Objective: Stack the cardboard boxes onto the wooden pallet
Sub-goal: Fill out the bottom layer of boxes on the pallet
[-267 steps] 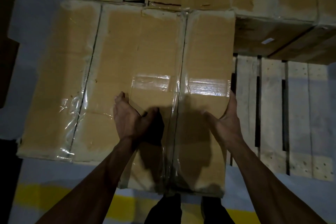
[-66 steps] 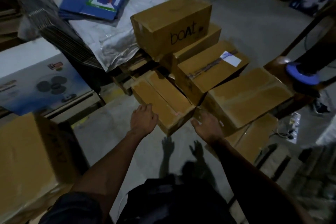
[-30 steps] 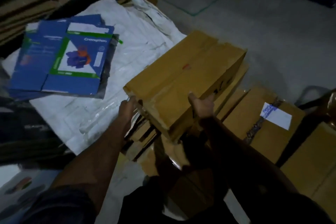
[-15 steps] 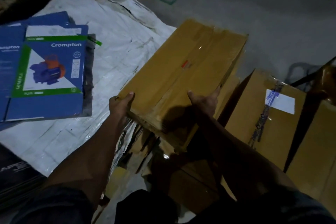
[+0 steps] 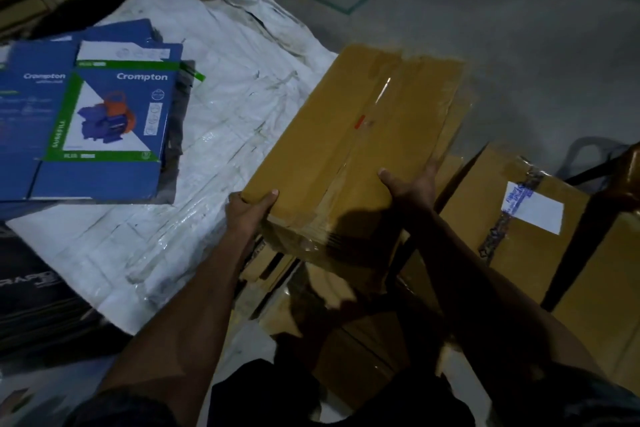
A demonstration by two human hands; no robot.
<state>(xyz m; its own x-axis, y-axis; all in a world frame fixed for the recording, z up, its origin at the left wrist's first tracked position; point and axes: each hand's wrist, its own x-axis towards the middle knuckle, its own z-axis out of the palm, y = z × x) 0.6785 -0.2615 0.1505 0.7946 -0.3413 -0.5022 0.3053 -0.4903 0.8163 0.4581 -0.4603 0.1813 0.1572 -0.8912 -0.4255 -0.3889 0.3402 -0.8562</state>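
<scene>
A long brown cardboard box (image 5: pixel 360 142), taped along its top seam, is held tilted above a pile of other boxes. My left hand (image 5: pixel 247 215) grips its near left corner with the thumb on top. My right hand (image 5: pixel 412 192) clasps its near right edge. Another brown box with a white label (image 5: pixel 519 236) lies just to the right, and more boxes (image 5: pixel 349 350) sit below in shadow. The wooden pallet is not in view.
A white woven plastic sheet (image 5: pixel 221 135) covers a heap on the left, with flattened blue Crompton cartons (image 5: pixel 93 121) on top. Dark packaging (image 5: pixel 31 291) lies at lower left. Grey concrete floor (image 5: pixel 519 45) stretches beyond the boxes. A dark frame (image 5: pixel 588 215) crosses at the right.
Both hands went from pushing a box on the pallet to reaching into this pile and taking hold of the long box. Over the last second it has come up and nearer.
</scene>
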